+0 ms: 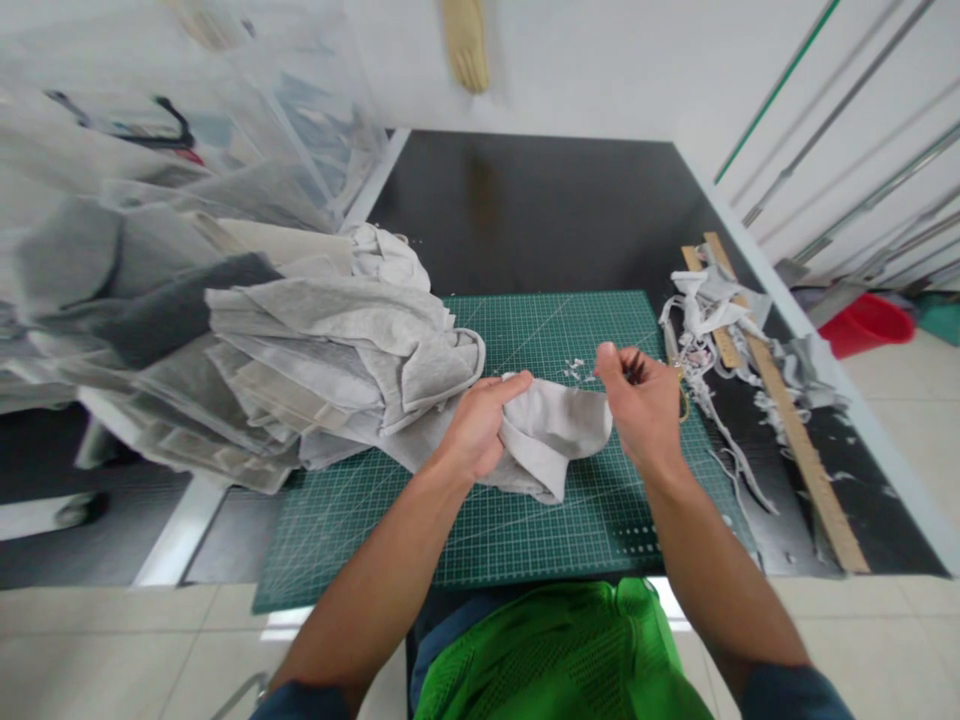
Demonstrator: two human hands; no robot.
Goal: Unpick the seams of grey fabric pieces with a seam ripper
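My left hand [480, 425] is closed on a light grey piece of knit fabric [555, 425], its thumb lying along the top. The fabric's free end stretches to the right, over a green cutting mat [480, 545]. At that end is my right hand [641, 400], its fingers curled and its thumb tip by the cloth edge. A gold loop of scissors [683, 393] shows behind the right hand, and a dark part shows between its fingers; the blades are mostly hidden. Tiny white scraps [576, 368] lie on the mat between the hands.
A big heap of grey fabric [322, 330] covers the left side. Wooden rulers [810, 460] and tangled fabric offcuts [705, 310] lie along the right edge of the black table [555, 200]. A red bin [870, 325] stands on the floor beyond.
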